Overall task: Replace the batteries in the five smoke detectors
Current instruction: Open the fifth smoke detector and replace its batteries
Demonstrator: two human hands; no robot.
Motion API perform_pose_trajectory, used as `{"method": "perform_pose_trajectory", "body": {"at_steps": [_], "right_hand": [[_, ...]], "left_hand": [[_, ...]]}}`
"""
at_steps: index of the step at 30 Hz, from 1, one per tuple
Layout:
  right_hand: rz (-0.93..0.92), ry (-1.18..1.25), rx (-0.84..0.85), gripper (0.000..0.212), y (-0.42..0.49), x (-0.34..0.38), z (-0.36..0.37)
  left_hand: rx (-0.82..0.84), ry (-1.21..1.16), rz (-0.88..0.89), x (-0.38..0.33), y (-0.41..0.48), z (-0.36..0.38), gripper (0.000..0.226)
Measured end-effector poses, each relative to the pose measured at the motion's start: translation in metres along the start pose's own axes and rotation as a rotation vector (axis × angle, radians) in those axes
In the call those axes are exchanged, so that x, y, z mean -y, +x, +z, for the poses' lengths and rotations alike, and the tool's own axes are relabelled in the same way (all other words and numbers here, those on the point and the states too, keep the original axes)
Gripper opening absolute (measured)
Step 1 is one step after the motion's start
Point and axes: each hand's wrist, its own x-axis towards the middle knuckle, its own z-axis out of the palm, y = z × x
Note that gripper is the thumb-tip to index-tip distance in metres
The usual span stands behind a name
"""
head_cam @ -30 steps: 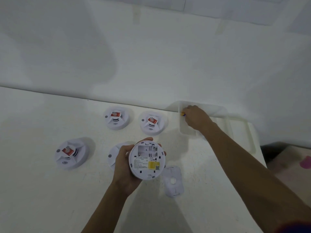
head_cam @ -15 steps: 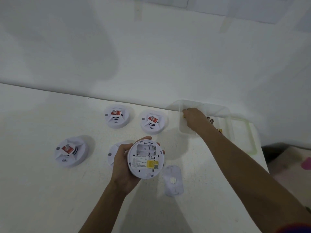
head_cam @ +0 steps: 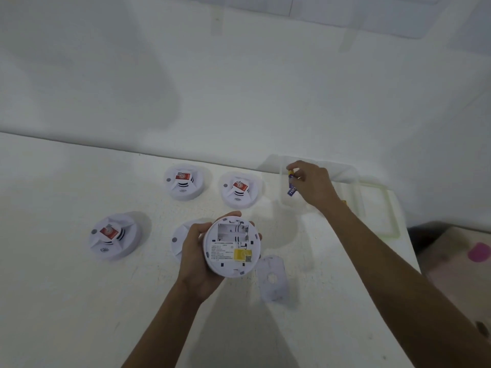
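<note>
My left hand [head_cam: 194,258] holds a white smoke detector [head_cam: 231,245] with its back facing me; the battery bay is open and bare, and a yellow label sits below it. Over the clear plastic box [head_cam: 284,197] at the back right, my right hand [head_cam: 313,184] pinches a purple and yellow battery [head_cam: 291,183], which hangs upright. Three detectors lie face up on the table: one at the left [head_cam: 113,236] and two at the back [head_cam: 183,181] [head_cam: 239,189]. A further detector [head_cam: 178,239] lies partly hidden behind my left hand.
The loose white mounting plate [head_cam: 273,280] lies on the white table [head_cam: 66,301] just right of the held detector. The box's lid [head_cam: 382,208], with a green rim, lies beside the box. The table's right edge drops to the floor, where there is a pink object [head_cam: 479,252].
My right hand has come up out of the clear box with a battery pinched in its fingers. My left hand has kept the open detector in place.
</note>
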Motion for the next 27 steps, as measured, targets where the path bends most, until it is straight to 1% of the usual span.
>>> {"method": "perform_pose_trajectory", "body": {"at_steps": [3, 4, 6, 7, 9, 11, 15, 20, 23, 27], "right_hand": [[0.054, 0.426, 0.010, 0.017, -0.033, 0.027, -0.015], [0.047, 0.512, 0.016, 0.018, -0.047, 0.038, -0.020], [-0.011, 0.556, 0.042, 0.019, -0.077, 0.062, -0.026], [-0.048, 0.545, 0.057, 0.020, -0.092, 0.073, -0.027], [-0.120, 0.526, 0.110, 0.023, -0.118, 0.092, -0.027], [-0.203, 0.456, 0.174, 0.023, -0.136, 0.104, -0.025], [-0.419, 0.089, 0.227, 0.017, -0.148, 0.111, -0.022], [-0.626, -0.042, 0.226, 0.012, -0.149, 0.116, -0.021], [-0.710, -0.160, 0.214, 0.017, -0.151, 0.118, -0.013], [-0.799, -0.267, 0.241, 0.023, -0.153, 0.121, -0.007]], "left_hand": [[0.019, 0.031, 0.010, 0.001, -0.001, 0.001, 0.049], [0.030, 0.044, 0.016, 0.001, -0.002, 0.000, 0.051], [0.024, 0.078, 0.031, 0.002, -0.003, 0.001, 0.056], [0.016, 0.091, 0.033, 0.002, -0.005, 0.003, 0.055], [-0.030, 0.122, 0.059, 0.003, -0.008, 0.006, 0.043], [-0.101, 0.161, 0.086, 0.003, -0.012, 0.011, 0.044], [-0.142, 0.189, 0.068, 0.004, -0.020, 0.017, 0.057], [-0.119, 0.201, 0.043, 0.004, -0.027, 0.020, 0.065], [-0.141, 0.215, 0.033, 0.005, -0.030, 0.021, 0.071], [-0.169, 0.265, 0.048, 0.008, -0.033, 0.024, 0.077]]}}
